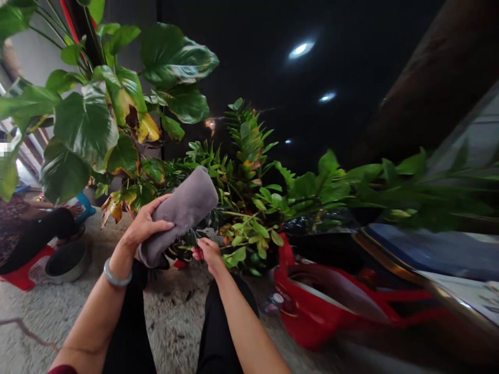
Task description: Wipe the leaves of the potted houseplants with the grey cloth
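Observation:
My left hand (146, 223) is closed around a folded, soft grey cloth (191, 200), its thumb lying across the near side. The cloth is held up in front of the potted plants and slants toward the upper right. Just below and right of it, my right hand (208, 254) is pinched among low dark leaves (189, 239). Whatever lies between those fingertips is too small to make out. Beside that hand grows a plant with light green leaves (249, 239). The lower stems behind the cloth are hidden.
A large-leaved plant (88, 117) with some yellowed leaves stands at left. At right are a red container (312, 322), a bottle with a white cap (277, 299) and a blurred dark blue surface (440, 244). Far left, a person (39, 228) sits on a red stool (25, 270) near a basin (68, 262).

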Available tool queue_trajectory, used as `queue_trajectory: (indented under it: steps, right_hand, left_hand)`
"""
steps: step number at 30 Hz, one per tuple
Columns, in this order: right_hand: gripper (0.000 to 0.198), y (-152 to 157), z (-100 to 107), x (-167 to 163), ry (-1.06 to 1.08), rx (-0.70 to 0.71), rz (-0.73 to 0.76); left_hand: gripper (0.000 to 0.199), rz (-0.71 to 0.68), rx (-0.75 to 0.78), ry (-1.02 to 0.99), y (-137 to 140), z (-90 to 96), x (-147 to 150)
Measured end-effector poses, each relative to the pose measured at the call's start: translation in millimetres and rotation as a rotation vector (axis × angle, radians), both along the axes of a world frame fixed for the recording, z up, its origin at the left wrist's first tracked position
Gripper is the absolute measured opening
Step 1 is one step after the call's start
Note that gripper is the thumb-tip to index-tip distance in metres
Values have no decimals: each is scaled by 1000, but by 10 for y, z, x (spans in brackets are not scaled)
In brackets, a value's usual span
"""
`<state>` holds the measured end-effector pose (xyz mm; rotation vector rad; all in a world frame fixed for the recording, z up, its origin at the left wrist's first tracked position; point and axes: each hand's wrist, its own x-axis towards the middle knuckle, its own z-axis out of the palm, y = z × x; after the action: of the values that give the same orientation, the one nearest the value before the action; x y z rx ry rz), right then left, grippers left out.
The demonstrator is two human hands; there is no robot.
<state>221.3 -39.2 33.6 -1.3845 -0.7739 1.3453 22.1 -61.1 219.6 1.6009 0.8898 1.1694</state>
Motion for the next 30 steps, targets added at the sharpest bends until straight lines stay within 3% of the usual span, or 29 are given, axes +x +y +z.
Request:
queue_trajectory:
  steps: [2, 4, 7, 9, 11, 14, 16, 18, 20, 21, 23, 24, 26, 28, 30]
  right_hand:
    - [17, 8, 16, -20, 6, 17, -18]
    - [16, 13, 6, -31, 1, 14, -30]
    - [17, 3, -38, -30, -24, 0, -26]
    - [19, -9, -59, -22, -34, 0, -14]
    - [18, -18, -59, -17, -36, 6, -3]
    - [15, -18, -29, -25, -28, 16, 6]
    - [14, -12, -7, -39, -16, 24, 4]
    - [15, -7, 5, -50, -2, 28, -10]
    - [16, -7, 8, -49, 11, 29, -31]
    - [18, -10, 8, -44, 17, 30, -39]
    - [20, -17, 11, -26, 26, 34, -45]
    - [20, -21, 14, -15, 30, 37, -44]
    - [19, -27, 26, 4, 35, 42, -39]
    - [16, -31, 41, 11, 38, 51, -30]
    - [16, -32, 54, 5, 41, 66, -21]
  left_hand:
    - [73, 22, 11, 14, 94, -175, 74]
    - [65, 38, -9, 126, 114, -509, 63]
    - [55, 29, -100, 293, -30, -921, -133]
    - [55, -19, -159, 276, -151, -923, -295]
    - [59, -18, -154, 213, -187, -716, -387]
    - [75, 117, -75, -7, -27, -359, -342]
    - [81, 217, -46, -157, 121, -329, -226]
    - [80, 318, -72, -202, 161, -529, -98]
    - [73, 405, -175, -137, 22, -865, -16]
    - [68, 405, -260, -93, -105, -1028, -7]
    - [64, 226, -466, -74, -393, -1228, -58]
    - [63, 167, -524, -96, -512, -1234, -113]
    - [67, 169, -490, -149, -606, -1048, -249]
    - [75, 338, -313, -211, -463, -697, -381]
    - [75, 516, -106, -273, -146, -371, -468]
